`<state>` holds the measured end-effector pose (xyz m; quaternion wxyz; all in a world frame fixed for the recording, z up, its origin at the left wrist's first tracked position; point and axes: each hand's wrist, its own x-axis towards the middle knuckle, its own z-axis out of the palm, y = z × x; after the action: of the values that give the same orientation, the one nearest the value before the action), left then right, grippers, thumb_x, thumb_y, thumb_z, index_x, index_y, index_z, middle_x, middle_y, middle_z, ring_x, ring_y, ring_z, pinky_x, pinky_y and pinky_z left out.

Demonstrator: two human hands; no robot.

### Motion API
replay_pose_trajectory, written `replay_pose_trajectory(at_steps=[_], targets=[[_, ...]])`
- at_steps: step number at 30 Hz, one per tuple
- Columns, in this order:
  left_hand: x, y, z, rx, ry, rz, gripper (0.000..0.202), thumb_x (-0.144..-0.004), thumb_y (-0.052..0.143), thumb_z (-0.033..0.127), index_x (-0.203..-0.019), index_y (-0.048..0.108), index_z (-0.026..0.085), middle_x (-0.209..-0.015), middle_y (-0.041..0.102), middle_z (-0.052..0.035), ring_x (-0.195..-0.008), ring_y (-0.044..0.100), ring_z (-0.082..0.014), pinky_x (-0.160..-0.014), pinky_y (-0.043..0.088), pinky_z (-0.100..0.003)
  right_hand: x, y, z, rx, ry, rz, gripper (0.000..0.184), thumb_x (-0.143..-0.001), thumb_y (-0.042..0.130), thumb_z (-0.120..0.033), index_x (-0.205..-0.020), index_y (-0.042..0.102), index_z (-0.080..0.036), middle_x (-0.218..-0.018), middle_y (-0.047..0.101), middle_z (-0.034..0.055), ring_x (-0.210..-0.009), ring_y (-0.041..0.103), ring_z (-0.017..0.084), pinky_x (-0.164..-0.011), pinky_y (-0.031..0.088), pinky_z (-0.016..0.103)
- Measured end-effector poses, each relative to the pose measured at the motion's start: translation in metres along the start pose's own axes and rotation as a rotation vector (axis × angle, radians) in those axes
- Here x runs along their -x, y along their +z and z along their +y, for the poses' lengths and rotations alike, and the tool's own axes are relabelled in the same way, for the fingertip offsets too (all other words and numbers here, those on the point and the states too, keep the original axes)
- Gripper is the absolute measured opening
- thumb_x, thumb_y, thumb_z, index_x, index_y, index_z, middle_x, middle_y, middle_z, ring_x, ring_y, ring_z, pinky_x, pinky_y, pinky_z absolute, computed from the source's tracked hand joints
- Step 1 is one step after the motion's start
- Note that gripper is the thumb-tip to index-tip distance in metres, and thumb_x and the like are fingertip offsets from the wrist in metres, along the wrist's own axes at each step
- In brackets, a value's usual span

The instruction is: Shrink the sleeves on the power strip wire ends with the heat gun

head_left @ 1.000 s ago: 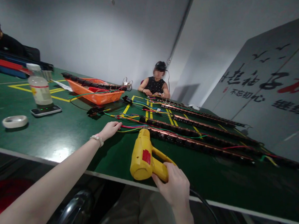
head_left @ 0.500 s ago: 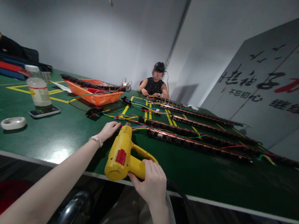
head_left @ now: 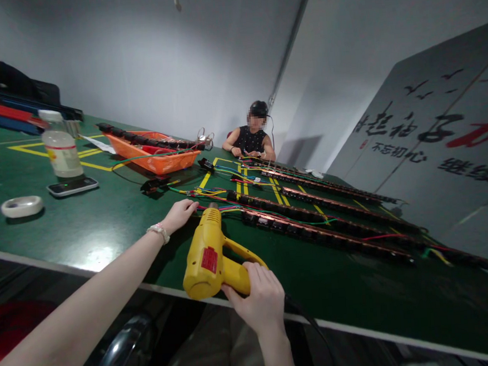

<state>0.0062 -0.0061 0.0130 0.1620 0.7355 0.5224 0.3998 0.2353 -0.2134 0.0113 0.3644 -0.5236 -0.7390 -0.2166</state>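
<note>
A yellow heat gun (head_left: 204, 255) with a red label is gripped by its handle in my right hand (head_left: 260, 294). Its nozzle points away from me, toward coloured wires (head_left: 229, 209) that run from the nearest copper-and-black strip (head_left: 297, 229). My left hand (head_left: 181, 214), with a bracelet at the wrist, is closed at the left end of these wires. Its fingers are pressed together, and the wire ends inside them are hidden. The heat gun's nozzle sits just right of my left fingertips and hides part of the wires.
More long strips (head_left: 337, 201) lie across the green table (head_left: 116, 214). To the left are an orange basket (head_left: 159, 162), a bottle (head_left: 63, 151), a phone (head_left: 72, 186) and a white oval object (head_left: 22, 207). One person (head_left: 253, 138) sits opposite; another (head_left: 2, 74) is far left.
The heat gun and my right hand have shifted a little to the right. My left hand stays at the wire ends.
</note>
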Motion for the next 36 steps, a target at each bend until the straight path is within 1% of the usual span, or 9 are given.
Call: replay_pose_trajectory(at_steps=[4,8,13,20,24,28,31,36], targets=[[-0.001,0.002,-0.005,0.002,0.009,0.002,0.047,-0.082,0.034,0.055,-0.068,0.059,0.017,-0.070,0.061,-0.0049,-0.068,0.054,-0.0182,-0.064,0.039,-0.028,0.002,-0.003,0.012,0.050,0.055,-0.024,0.048,-0.081,0.049,-0.061,-0.091,0.058,-0.015,-0.079,0.062,0.0049,-0.075,0.058,0.019,-0.070,0.041,0.029],[-0.001,0.001,-0.004,0.012,0.010,-0.013,0.047,-0.082,0.035,0.055,-0.067,0.059,0.017,-0.069,0.061,-0.0039,-0.067,0.053,-0.0176,-0.064,0.038,-0.027,0.004,-0.007,0.020,0.095,0.090,-0.019,0.046,-0.081,0.050,-0.061,-0.090,0.058,-0.016,-0.080,0.062,0.0045,-0.075,0.058,0.019,-0.070,0.040,0.029],[0.000,-0.001,-0.001,0.004,0.014,-0.014,0.048,-0.081,0.035,0.055,-0.064,0.058,0.017,-0.065,0.059,-0.0024,-0.064,0.050,-0.0161,-0.061,0.036,-0.026,0.005,-0.008,0.022,0.130,0.107,-0.004,0.046,-0.080,0.052,-0.061,-0.090,0.058,-0.016,-0.079,0.062,0.0042,-0.075,0.057,0.019,-0.068,0.039,0.029],[-0.001,0.000,-0.001,0.009,-0.012,-0.037,0.046,-0.081,0.035,0.052,-0.063,0.059,0.016,-0.059,0.055,-0.0002,-0.061,0.047,-0.0151,-0.057,0.032,-0.025,0.005,-0.007,0.020,0.141,0.117,-0.018,0.047,-0.081,0.049,-0.061,-0.091,0.056,-0.016,-0.080,0.061,0.0040,-0.076,0.057,0.019,-0.070,0.039,0.029],[-0.001,0.001,-0.001,0.024,-0.038,-0.050,0.046,-0.080,0.036,0.051,-0.062,0.059,0.016,-0.056,0.052,0.0004,-0.059,0.045,-0.0146,-0.055,0.030,-0.026,0.005,-0.008,0.016,0.103,0.116,-0.044,0.044,-0.082,0.049,-0.060,-0.090,0.055,-0.017,-0.078,0.060,0.0040,-0.075,0.056,0.019,-0.070,0.039,0.030],[-0.001,0.000,-0.001,0.033,-0.077,-0.059,0.047,-0.078,0.036,0.053,-0.060,0.059,0.016,-0.055,0.054,-0.0004,-0.058,0.046,-0.0149,-0.055,0.030,-0.026,0.005,-0.006,0.007,0.052,0.073,-0.061,0.045,-0.081,0.049,-0.060,-0.091,0.055,-0.016,-0.078,0.059,0.0048,-0.074,0.056,0.019,-0.068,0.040,0.030],[-0.001,-0.001,0.000,0.050,-0.096,-0.078,0.048,-0.076,0.037,0.056,-0.062,0.061,0.017,-0.058,0.058,-0.0018,-0.058,0.048,-0.0161,-0.056,0.032,-0.027,0.004,-0.004,-0.002,0.020,0.054,-0.061,0.044,-0.081,0.050,-0.058,-0.090,0.056,-0.015,-0.077,0.059,0.0050,-0.073,0.055,0.020,-0.068,0.042,0.031],[-0.001,-0.003,0.003,0.075,-0.088,-0.099,0.050,-0.072,0.039,0.060,-0.064,0.063,0.017,-0.066,0.063,-0.0042,-0.063,0.053,-0.0183,-0.059,0.037,-0.028,0.003,-0.002,-0.016,-0.028,0.046,-0.076,0.045,-0.080,0.051,-0.058,-0.090,0.056,-0.015,-0.076,0.058,0.0053,-0.074,0.055,0.021,-0.068,0.042,0.032]])
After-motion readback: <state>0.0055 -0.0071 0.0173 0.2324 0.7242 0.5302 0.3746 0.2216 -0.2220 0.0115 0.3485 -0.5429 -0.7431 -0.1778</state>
